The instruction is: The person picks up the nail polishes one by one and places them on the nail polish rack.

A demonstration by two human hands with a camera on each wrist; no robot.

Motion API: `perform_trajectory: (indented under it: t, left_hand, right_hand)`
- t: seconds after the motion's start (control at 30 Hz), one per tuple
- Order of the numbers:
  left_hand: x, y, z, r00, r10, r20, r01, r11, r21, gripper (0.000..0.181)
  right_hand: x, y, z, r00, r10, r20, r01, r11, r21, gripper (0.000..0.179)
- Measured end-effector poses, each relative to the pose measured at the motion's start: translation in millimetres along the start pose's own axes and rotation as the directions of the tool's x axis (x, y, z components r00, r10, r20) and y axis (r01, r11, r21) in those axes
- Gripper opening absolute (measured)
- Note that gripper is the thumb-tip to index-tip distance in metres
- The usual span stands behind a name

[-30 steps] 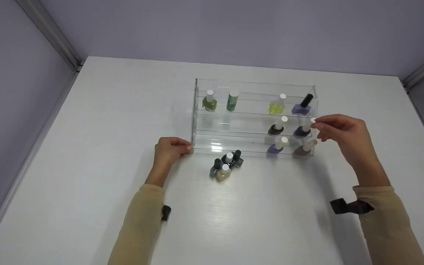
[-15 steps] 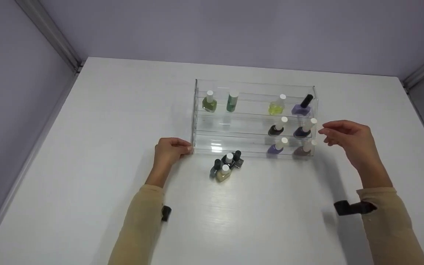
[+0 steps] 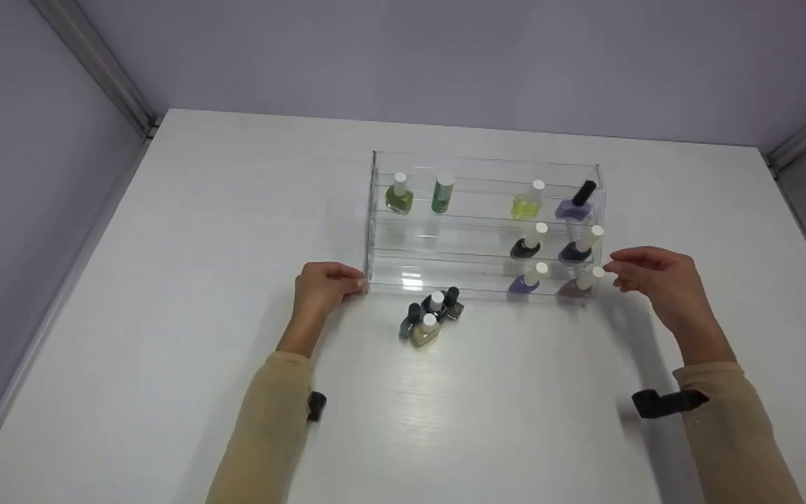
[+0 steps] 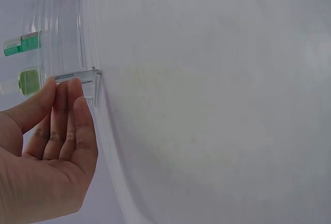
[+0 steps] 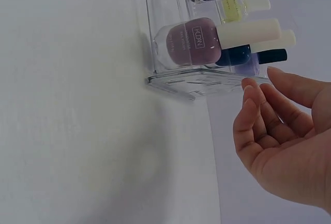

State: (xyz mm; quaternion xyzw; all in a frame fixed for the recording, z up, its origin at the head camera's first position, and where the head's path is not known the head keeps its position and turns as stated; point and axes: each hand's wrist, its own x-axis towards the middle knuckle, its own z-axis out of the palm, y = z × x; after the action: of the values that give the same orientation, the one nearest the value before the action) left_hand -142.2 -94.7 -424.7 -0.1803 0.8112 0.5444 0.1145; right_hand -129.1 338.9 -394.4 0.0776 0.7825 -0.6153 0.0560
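Note:
A clear acrylic tiered rack (image 3: 445, 269) stands on the table with nail polish bottles on its tiers. My left hand (image 3: 322, 285) pinches the rack's front left corner between thumb and fingers, also seen in the left wrist view. My right hand (image 3: 662, 280) is beside the rack's right side, fingers loosely bent and nothing held, fingertips right at the side panel (image 5: 199, 79). Nearest to it are a mauve nail polish (image 5: 194, 43) on the lowest tier and a dark blue nail polish (image 3: 576, 252) above. A purple nail polish (image 3: 525, 283) and a black one (image 3: 525, 247) stand left of these.
On the top tier are a green polish (image 3: 399, 201), a teal-green bottle (image 3: 441, 196), a yellow bottle (image 3: 525, 207) and a lilac one with a black cap (image 3: 574, 209). Several bottles, among them a beige polish (image 3: 425, 334), cluster in front of the rack.
My right hand has left the white cap of the dark blue nail polish, moving right, then down toward the rack's lower right side. My left hand stays at the corner.

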Motion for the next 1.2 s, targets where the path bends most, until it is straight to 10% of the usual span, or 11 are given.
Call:
perform_trajectory:
  t: [1.2]
  left_hand:
    - [0.1,-1.1,1.3,1.0,0.018,0.013,-0.018,0.999,-0.034,0.009]
  right_hand:
    - [1.6,26,5,0.994,0.104,0.035,-0.103,0.994,-0.039,0.018]
